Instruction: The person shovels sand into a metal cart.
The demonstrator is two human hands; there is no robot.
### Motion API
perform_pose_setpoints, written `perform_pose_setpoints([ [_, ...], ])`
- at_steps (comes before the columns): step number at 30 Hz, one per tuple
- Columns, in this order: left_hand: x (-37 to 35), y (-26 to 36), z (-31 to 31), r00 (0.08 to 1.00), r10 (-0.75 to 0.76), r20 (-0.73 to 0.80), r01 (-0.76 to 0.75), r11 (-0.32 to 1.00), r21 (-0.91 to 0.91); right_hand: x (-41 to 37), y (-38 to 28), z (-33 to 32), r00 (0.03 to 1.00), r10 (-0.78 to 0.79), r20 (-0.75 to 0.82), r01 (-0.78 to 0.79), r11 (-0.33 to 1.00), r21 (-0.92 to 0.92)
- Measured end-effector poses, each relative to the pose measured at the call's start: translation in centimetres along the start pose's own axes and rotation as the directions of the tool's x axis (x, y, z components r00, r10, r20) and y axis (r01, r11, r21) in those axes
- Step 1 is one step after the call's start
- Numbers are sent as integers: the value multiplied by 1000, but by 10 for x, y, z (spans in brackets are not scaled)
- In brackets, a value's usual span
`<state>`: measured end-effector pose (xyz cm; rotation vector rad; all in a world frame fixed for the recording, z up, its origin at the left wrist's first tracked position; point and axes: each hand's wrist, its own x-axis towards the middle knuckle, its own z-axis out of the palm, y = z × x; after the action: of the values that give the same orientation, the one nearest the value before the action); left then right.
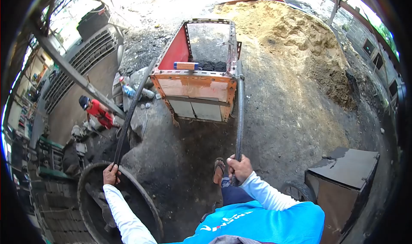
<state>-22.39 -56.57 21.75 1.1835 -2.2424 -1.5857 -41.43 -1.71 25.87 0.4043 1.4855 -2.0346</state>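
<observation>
My left hand (111,174) is wrapped round the end of the dark left handle bar (133,111). The right handle bar (240,111) ends in my right hand (240,168), its fingers closed round it. Both bars run forward to a box-shaped cart (195,87) with an orange perforated metal frame and light panels. An orange-and-blue cylindrical object (186,66) lies on the cart's near rim. Dark material (212,66) shows inside the cart, partly hidden by the near wall.
A sand pile (296,34) lies ahead right. Beside my left arm is a large round metal pan (86,197). A dark box (339,175) and a wheel (298,190) are at right. Another person in red (101,113) bends at left, near plastic bottles (128,90).
</observation>
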Motion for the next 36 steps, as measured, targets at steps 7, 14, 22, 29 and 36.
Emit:
perform_pose_setpoints([
  [7, 179, 44, 35, 994, -106, -3, 105, 986, -129, 134, -64, 51, 998, -30, -47, 27, 998, -49],
  [14, 343, 143, 98, 985, -155, 70, 160, 984, -82, 281, -200, 86, 997, 31, -64, -36, 996, -79],
  [22, 517, 280, 217, 733, -354, 581, 483, 872, -78, 477, -340, 54, 987, -17, -162, -18, 977, -214],
  [29, 634, 382, 399, 768, -355, 533, 443, 895, -42, 682, -453, -52, 829, -473, -298, 121, 673, -729],
  [36, 749, 546, 590, 754, -213, 622, 434, 872, -227, 926, -680, -130, 631, -705, -323, -60, 370, -927],
])
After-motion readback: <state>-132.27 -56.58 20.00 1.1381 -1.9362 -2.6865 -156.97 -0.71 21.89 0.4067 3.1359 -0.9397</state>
